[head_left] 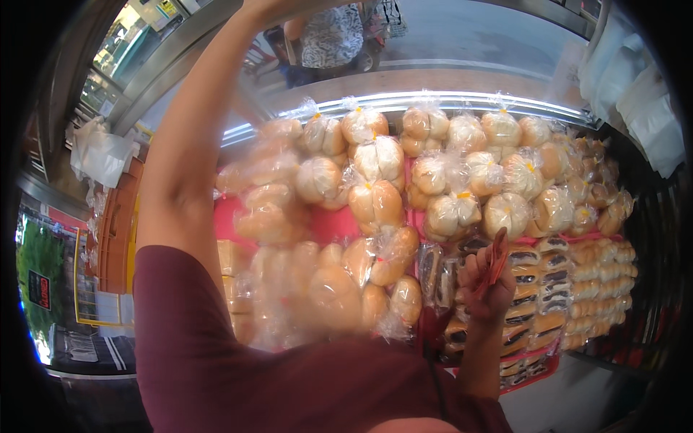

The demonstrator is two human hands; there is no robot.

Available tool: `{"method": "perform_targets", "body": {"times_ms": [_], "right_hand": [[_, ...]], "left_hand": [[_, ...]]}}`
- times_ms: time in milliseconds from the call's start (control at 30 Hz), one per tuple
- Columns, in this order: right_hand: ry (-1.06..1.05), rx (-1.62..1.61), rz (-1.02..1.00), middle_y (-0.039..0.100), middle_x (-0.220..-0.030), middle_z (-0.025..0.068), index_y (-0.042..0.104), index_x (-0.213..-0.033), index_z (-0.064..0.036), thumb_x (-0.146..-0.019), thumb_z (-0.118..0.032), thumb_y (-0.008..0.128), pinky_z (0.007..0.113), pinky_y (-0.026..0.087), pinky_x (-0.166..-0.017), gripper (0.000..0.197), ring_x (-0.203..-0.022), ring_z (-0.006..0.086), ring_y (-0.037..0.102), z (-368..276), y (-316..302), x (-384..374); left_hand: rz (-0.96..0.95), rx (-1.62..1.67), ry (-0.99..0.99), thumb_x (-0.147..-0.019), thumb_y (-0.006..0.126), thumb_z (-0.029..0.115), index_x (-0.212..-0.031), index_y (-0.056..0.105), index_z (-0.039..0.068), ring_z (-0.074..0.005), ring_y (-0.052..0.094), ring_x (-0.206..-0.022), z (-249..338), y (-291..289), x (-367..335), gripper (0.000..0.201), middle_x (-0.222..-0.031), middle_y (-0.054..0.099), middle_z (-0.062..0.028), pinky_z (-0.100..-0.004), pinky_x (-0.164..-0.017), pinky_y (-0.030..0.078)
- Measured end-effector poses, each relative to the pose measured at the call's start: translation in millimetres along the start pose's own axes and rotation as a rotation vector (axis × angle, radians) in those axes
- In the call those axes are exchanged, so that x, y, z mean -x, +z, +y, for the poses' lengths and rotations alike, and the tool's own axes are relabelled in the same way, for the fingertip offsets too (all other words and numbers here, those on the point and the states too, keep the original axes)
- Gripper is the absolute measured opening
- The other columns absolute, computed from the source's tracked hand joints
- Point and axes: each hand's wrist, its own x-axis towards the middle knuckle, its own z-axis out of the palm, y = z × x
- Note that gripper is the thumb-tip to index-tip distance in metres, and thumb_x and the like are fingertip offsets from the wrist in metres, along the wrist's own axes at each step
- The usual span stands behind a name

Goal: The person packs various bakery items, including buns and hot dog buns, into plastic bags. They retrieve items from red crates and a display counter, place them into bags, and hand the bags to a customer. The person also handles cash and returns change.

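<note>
My left arm stretches far forward over the bread display, up to the top edge of the view. Only a sliver of my left hand shows there; its fingers are cut off. Close to my body on the right, my right hand is closed round folded reddish paper that looks like banknotes. It hovers above rows of long bread rolls with dark filling. Round bread buns in clear bags with yellow ties are piled ahead of it and to its left.
A glass front with a metal frame bounds the far side; beyond it a person in a patterned top is by the road. White plastic bags hang at left and right. Orange crates are stacked at left.
</note>
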Motion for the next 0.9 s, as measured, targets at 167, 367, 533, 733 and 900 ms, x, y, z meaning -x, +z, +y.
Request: {"method": "perform_targets", "body": {"times_ms": [167,367,533,733,900], "right_hand": [[-0.072,-0.012,0.040,0.038,-0.066,0.0007,0.046,-0.126,-0.0056,-0.096,-0.024,0.048,0.026,0.032,-0.047,0.036,-0.056,0.0131,0.037,-25,-23,15],[-0.106,-0.030,0.055,0.038,-0.065,0.0016,0.046,-0.125,-0.0043,-0.095,-0.021,0.049,0.025,0.029,-0.047,0.034,-0.056,0.0128,0.035,-49,-39,31],[-0.028,0.012,0.041,0.045,-0.067,0.0028,0.046,-0.122,-0.0024,-0.095,-0.020,0.049,0.024,0.035,-0.046,0.033,-0.052,0.0115,0.041,-49,-30,36],[0.093,0.275,0.226,0.055,-0.066,0.0057,0.054,-0.110,-0.0008,-0.096,-0.022,0.048,0.023,0.035,-0.040,0.026,-0.041,0.0109,0.042,-40,-29,48],[0.447,0.273,0.021,0.053,-0.062,0.0048,0.057,-0.100,-0.0016,-0.096,-0.024,0.047,0.025,0.036,-0.041,0.025,-0.046,0.0125,0.045,-16,-12,80]], "left_hand": [[0.150,-0.207,-0.013,-0.074,0.068,0.029,-0.135,0.041,0.005,-0.0365,0.047,-0.122,-29,-1,5,0.070,-0.132,0.049,-0.0231,-0.0425,-0.102,0.039],[0.151,-0.288,0.063,-0.072,0.071,0.030,-0.136,0.039,0.006,-0.0356,0.048,-0.121,-7,3,-4,0.076,-0.131,0.050,-0.0214,-0.0419,-0.102,0.039],[-0.052,-0.054,0.208,-0.068,0.074,0.032,-0.139,0.035,0.007,-0.0347,0.048,-0.120,48,12,14,0.085,-0.131,0.050,-0.0215,-0.0426,-0.104,0.038],[-0.634,0.820,0.563,-0.074,0.074,0.012,-0.138,0.041,0.014,-0.0336,0.045,-0.126,201,20,252,0.072,-0.147,0.032,-0.0167,-0.0383,-0.093,0.047],[-0.632,1.029,0.346,-0.080,0.067,0.006,-0.116,0.059,0.008,-0.0288,0.060,-0.103,221,20,357,0.036,-0.115,0.059,-0.0161,-0.0346,-0.083,0.050]]}}
